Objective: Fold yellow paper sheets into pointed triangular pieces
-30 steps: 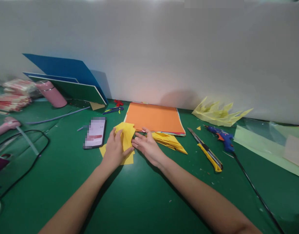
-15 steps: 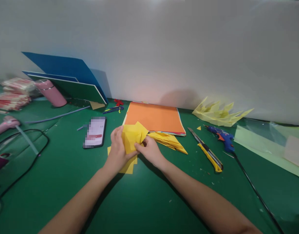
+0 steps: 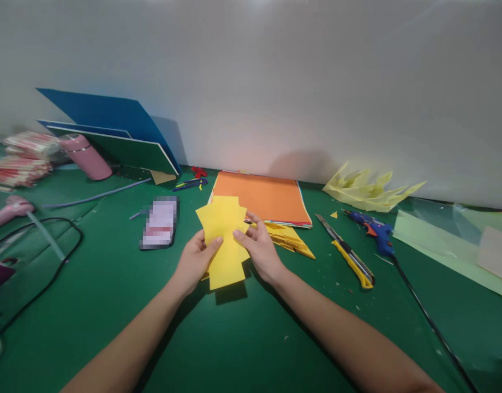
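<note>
Several overlapping sheets of yellow paper (image 3: 226, 256) are held just above the green table, fanned at different angles. My left hand (image 3: 193, 259) grips their left side, thumb on top and fingers underneath. On the right side my right hand (image 3: 261, 248) pinches them the same way, its fingertips partly behind the paper. Just beyond my right hand lies a stack of folded yellow paper (image 3: 292, 240). Behind the held sheets is a pile of coloured paper with an orange sheet (image 3: 259, 194) on top, partly covered by them.
A phone (image 3: 160, 222) lies to the left. On the right are a yellow utility knife (image 3: 353, 262), a blue glue gun (image 3: 376, 232) with its cord, and a pale yellow pointed paper piece (image 3: 374, 191). A pink bottle (image 3: 86, 157) leans near blue and green boards (image 3: 112, 150).
The yellow sheets, bunched and partly folded over before, are now spread flat towards me. Both hands have shifted to grip their two sides. The sheets lying on the table before have been picked up or covered.
</note>
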`<state>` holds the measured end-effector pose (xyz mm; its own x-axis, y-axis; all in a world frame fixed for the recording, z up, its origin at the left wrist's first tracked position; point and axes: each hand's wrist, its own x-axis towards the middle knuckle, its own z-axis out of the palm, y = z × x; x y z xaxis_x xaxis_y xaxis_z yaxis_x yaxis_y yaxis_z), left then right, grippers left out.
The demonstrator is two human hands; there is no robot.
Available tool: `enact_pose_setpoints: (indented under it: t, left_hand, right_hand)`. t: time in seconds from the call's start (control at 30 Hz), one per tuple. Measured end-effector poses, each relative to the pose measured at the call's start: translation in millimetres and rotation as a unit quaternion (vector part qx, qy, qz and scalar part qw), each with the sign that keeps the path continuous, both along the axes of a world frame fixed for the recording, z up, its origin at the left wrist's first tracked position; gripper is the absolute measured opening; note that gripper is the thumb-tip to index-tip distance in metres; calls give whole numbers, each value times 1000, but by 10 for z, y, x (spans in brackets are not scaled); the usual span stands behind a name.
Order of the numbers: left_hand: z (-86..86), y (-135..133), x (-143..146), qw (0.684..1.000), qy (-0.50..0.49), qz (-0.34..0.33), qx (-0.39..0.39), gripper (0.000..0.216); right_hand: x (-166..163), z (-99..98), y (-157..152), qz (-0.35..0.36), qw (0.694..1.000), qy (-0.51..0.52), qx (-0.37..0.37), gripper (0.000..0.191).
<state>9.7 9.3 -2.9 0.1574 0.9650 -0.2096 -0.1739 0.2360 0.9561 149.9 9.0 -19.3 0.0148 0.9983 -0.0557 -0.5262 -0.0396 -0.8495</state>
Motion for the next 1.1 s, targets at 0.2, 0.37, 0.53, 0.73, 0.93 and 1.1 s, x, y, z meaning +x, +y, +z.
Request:
enact_pose_setpoints:
  t: [0.2,0.37,0.53,0.73,0.93,1.1]
  left_hand:
    - [-24,13,-14,997,-57,44,38,58]
    - [-26,-43,21,995,-73,10,64,50]
    - [-6,-69,45,990,-138,10,21,46]
    - [5,-38,76,976,-192,105,-10,38]
    - [34,16,-28,990,-139,34,2,36]
    - [0,139,-189,981,-85,123,124,62]
  right_hand:
    - [31,4,-20,136,986,-96,8,34]
    - [92,29,14,100,969,-216,65,27]
    - [116,110,-13,98,919,-345,164,41]
    - [76,73,-30,97,897,-400,160,39]
    - [315,262,28,-1,841,-487,237,27]
    - [614,385,-68,-24,728,-615,301,32]
